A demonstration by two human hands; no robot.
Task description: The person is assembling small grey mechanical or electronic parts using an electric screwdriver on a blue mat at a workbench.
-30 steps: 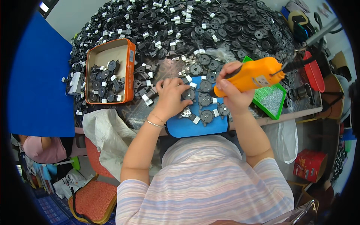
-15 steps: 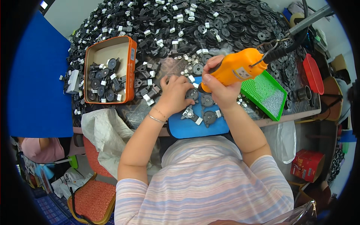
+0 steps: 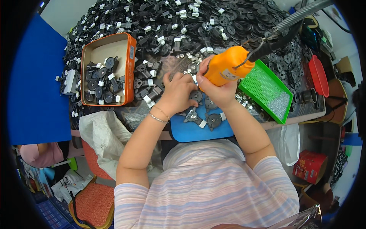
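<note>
**Orange power tool above a black disc, both hands engaged**

Orange casing fills your right hand [image 3: 218, 89]: the fingers are wrapped around the front of the power tool [image 3: 227, 68], its nose directed down toward the blue mat [image 3: 183, 133]. Your wrist hides the tip, so whether it touches anything cannot be told. Your left hand [image 3: 175, 93] is closed, thumb and forefinger, about the rim of a black disc [image 3: 196, 95] lying on that mat; how hard you press cannot be judged.

Handling, as judged: the tool is probably stiff and fairly heavy, though the coiled spring [image 3: 305, 17] behind it likely carries some weight; hold it around the barrel, near the nose. The disc looks light, rigid and smooth, liable to turn or slide; take it by opposite edges, fingertips clear of its centre.

Near your hands on the mat lie a second disc with a white tab [image 3: 214, 121] and a bracket [image 3: 193, 116] with a silver centre. Beyond, at right, a green tray [image 3: 253, 82] holds small clear pieces [image 3: 278, 105]; at left stands an orange-walled box [image 3: 130, 76] of assembled parts. A broad heap [image 3: 152, 23] of dark parts fills the far table.
</note>
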